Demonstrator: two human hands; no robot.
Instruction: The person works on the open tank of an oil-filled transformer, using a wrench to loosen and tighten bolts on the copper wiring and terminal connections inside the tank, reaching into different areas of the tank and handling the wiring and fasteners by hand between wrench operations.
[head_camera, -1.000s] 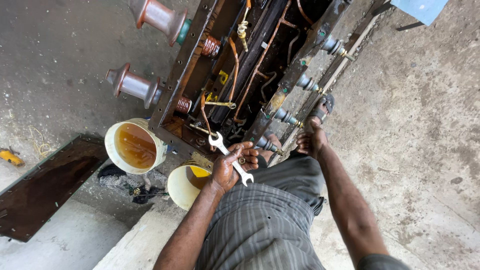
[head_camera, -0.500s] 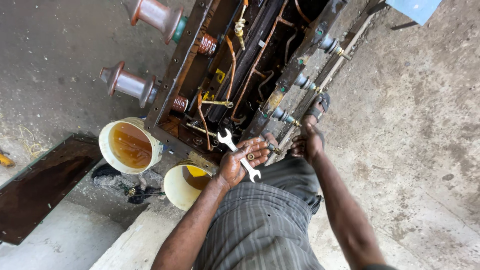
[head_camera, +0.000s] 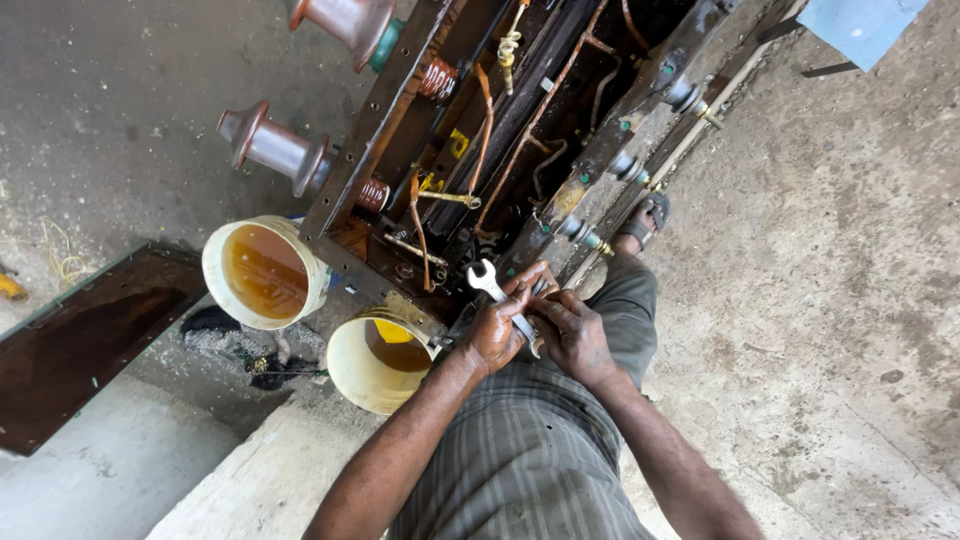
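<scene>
Left hand (head_camera: 497, 330) with fingers clamped on an open-ended spanner (head_camera: 497, 294), long axis from 11 to 5 o'clock, head up at 11. Right hand (head_camera: 572, 335) touching its lower end, fingers pinched together. Beyond: oily transformer frame (head_camera: 560, 215), two oil buckets (head_camera: 262, 272).

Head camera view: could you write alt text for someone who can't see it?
Two oily hands, left hand and right hand, meet around a silver spanner above an opened metal frame of copper wires. Two buckets of amber liquid stand on the concrete floor beside it.
</scene>
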